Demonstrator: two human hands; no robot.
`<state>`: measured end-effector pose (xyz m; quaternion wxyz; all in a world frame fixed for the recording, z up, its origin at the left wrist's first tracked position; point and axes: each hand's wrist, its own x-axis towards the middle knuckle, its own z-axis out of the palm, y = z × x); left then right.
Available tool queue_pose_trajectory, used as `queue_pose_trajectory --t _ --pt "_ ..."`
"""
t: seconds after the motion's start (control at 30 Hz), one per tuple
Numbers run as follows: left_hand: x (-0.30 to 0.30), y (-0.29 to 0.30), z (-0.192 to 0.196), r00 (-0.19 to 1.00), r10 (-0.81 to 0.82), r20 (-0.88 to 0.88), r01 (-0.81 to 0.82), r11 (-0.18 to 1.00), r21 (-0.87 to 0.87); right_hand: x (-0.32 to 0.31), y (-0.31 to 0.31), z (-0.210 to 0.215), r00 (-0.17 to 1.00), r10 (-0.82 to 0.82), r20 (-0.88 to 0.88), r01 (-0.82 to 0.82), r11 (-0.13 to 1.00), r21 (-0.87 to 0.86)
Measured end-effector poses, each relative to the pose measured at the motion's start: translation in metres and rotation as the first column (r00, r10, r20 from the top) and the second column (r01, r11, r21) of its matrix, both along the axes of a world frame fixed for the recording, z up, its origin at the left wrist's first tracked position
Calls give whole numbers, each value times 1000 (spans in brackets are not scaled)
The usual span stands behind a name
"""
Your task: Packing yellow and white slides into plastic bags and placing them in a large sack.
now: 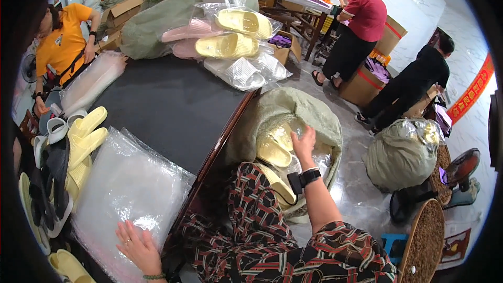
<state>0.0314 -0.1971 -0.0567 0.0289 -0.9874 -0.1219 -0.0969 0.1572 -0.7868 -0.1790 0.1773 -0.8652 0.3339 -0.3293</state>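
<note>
My left hand (137, 247) lies flat with fingers spread on a stack of clear plastic bags (128, 188) at the table's near edge. On the right, my right hand (305, 147) is over the mouth of an open green woven sack (309, 102), its fingers stretched out and nothing seen in them. Inside the sack, beside that hand, are yellow slippers (275, 149) in clear bags. A pile of loose yellow slippers (84, 144) and black slippers (54, 178) is left of the bag stack.
Bagged pink, white and yellow slippers (228, 46) are heaped at the far end of the black table (162, 94). A person in orange (65, 42) is at the far left. Two people work by cartons (361, 86) at right. A full sack (403, 154) and a fan (463, 167) stand right.
</note>
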Motion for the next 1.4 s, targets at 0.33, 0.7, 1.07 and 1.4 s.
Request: queue_pose_trajectory --t 0.33,0.7,1.07,1.4 --pt "-4 1 20 976 -187 111 193 980 -42 -37 2 -35 962 130 238 -253 116 960" --pt "-15 13 11 963 -164 215 150 985 81 -24 21 129 657 -136 741 -743 -282 607" --pt "-19 21 -3 973 -123 195 117 992 40 -53 89 273 483 -174 858 -861 -272 430" --pt "-10 14 -6 973 -154 172 148 988 47 5 185 351 66 -166 984 -923 -385 -3"
